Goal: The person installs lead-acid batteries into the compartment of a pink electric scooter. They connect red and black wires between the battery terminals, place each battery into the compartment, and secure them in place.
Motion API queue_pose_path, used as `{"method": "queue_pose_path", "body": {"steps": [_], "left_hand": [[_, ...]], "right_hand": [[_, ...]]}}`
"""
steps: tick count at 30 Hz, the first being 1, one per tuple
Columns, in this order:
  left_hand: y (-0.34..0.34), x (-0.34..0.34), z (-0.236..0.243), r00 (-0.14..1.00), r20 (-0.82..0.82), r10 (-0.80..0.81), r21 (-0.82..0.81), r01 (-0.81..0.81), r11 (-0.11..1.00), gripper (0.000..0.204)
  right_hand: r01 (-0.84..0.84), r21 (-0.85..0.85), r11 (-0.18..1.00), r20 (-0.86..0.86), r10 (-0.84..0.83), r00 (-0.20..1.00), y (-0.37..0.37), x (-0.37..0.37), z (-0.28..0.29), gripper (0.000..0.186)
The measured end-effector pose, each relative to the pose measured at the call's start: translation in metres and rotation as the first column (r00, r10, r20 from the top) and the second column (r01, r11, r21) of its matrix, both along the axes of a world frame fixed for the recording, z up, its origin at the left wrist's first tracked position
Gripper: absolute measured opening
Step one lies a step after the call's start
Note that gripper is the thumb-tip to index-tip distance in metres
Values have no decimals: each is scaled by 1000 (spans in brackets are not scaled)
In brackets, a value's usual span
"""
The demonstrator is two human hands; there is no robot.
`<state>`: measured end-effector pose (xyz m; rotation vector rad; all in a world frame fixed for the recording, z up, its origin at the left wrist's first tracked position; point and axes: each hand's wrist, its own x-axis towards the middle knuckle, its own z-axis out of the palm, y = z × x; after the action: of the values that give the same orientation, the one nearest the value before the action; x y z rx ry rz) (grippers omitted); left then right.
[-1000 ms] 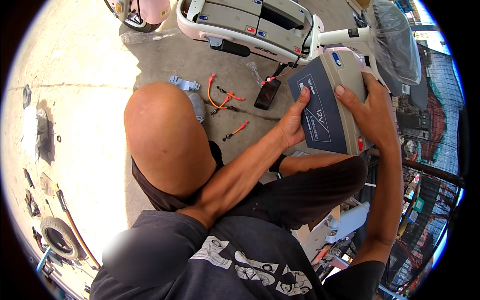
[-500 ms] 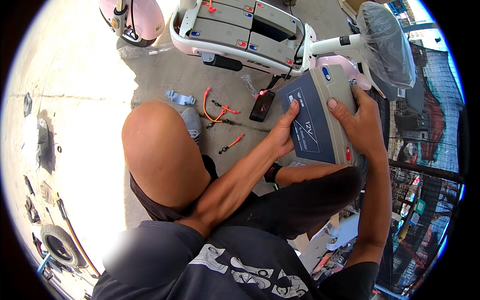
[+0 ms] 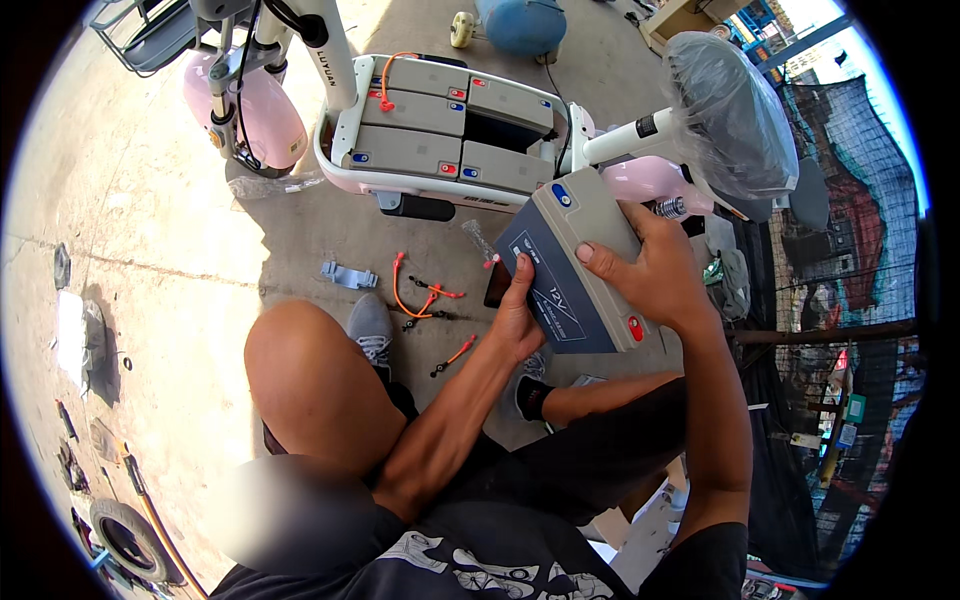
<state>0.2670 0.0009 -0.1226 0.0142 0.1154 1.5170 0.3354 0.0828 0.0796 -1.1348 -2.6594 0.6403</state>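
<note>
Clearly, in the head view, both hands are grasping one grey battery point(image 3: 575, 290), held up in front of the person, between the scooter point(image 3: 420, 182) and the bent right leg point(image 3: 612, 402). The left hand point(image 3: 512, 322) holds it from its left, thumb point(image 3: 524, 272) flat on the dark side; the right hand point(image 3: 668, 268) holds it from the right, thumb point(image 3: 592, 257) on the beige face. The other fingers are mostly hidden behind the battery, so their exact spread cannot be told.

The battery lies between the two hands, right of the left one and left of the right one; both touch it, so neither is nearer. Its long axis slants from the blue terminal point(image 3: 562, 195), toward the scooter, down rightward to the red terminal point(image 3: 635, 328). From it, the dark gap point(image 3: 495, 132) among the scooter's batteries point(image 3: 408, 148) lies up and to the left.

Orange cables point(image 3: 398, 285) and a pale blue bracket point(image 3: 349, 275) lie on the floor point(image 3: 310, 235) left of the hands.
</note>
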Motion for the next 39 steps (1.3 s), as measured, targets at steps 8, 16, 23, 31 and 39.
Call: {"method": "queue_pose_path", "body": {"steps": [8, 16, 23, 31, 39], "left_hand": [[9, -17, -7, 993, -31, 115, -70, -117, 991, 98], [25, -48, -28, 981, -101, 163, -88, -172, 981, 82], [43, -63, -26, 967, -108, 231, -149, -246, 958, 71], [64, -84, -20, 887, -283, 365, -67, -398, 915, 72], [87, -97, -24, 704, -592, 392, -202, -600, 774, 62]], "right_hand": [[-20, -100, 995, 101, 30, 994, 18, -21, -5, 94], [65, -180, 982, -109, -85, 990, 58, -23, -58, 79], [84, -173, 981, -9, -87, 996, 88, -56, -58, 70], [71, -130, 989, -66, -80, 995, 98, -80, -40, 78], [110, -71, 991, -67, -114, 991, 106, -105, -52, 73]]}}
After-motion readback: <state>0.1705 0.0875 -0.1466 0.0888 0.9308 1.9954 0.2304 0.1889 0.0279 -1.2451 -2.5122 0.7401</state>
